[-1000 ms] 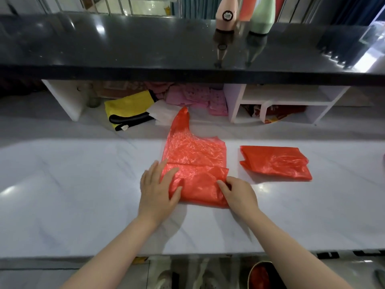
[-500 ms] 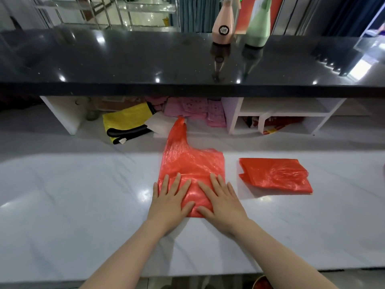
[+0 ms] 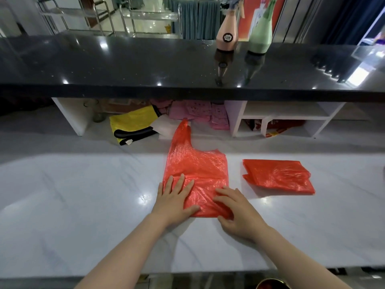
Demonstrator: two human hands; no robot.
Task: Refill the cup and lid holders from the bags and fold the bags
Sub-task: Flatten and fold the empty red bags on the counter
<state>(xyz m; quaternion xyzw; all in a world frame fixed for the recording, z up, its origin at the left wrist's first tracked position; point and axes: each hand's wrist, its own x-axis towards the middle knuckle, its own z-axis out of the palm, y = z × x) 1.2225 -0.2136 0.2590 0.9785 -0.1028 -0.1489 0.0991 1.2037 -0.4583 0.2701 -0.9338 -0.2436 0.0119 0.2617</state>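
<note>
Red plastic, the bag (image 3: 195, 170) lies flat mid-counter (image 3: 83, 195), its near end folded up. It is pressed by the left hand (image 3: 174, 202) with fingers straight, while the right hand (image 3: 235, 211) pinches the near right corner. Air should be smoothed out before the next fold. A folded bag (image 3: 279, 176) lies just right; nothing obstructs.

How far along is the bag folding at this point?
One red bag lies fully folded on the white counter, to the right. The second red bag is in hand: its near end is folded over, the left hand pressing it flat and the right hand at its near right corner. Its handle end remains unfolded. No cup or lid holders are in view, so refilling cannot be judged.
</note>
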